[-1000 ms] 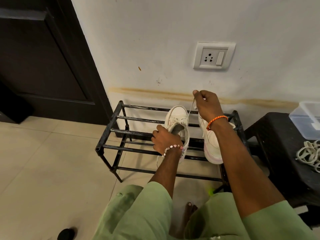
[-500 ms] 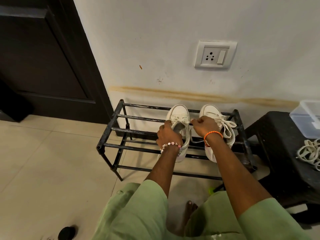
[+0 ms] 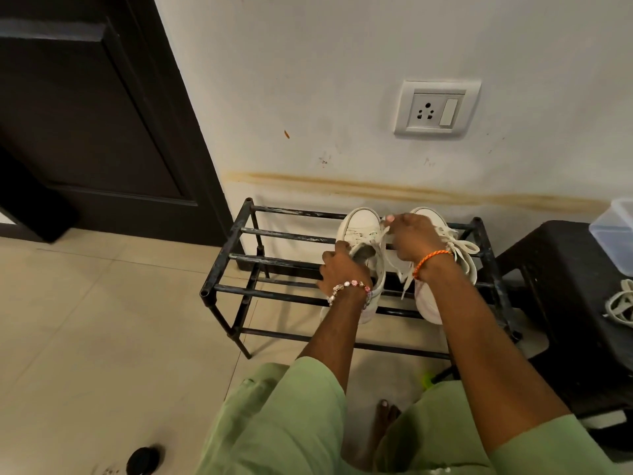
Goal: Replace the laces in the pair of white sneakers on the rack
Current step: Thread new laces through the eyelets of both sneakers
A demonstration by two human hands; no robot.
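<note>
Head view: left hand (image 3: 337, 269) grips left sneaker (image 3: 359, 231); right hand (image 3: 409, 240) pinches lace (image 3: 383, 233); no legible writing.

wall (image 3: 342, 80): white, stained | door (image 3: 85, 114): dark | floor (image 3: 85, 320): beige tiles | socket (image 3: 436, 108)

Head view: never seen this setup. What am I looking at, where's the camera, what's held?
There is no robot here. A person wears a wide-angle camera on the head, looking forward and down at their own bare hands. A black rack stands against the wall with two white sneakers on it. The left hand grips the left sneaker at its opening. The right hand pinches a lace above that sneaker. The right sneaker is still laced. To the right, a black stool carries loose laces and a clear box.
</note>
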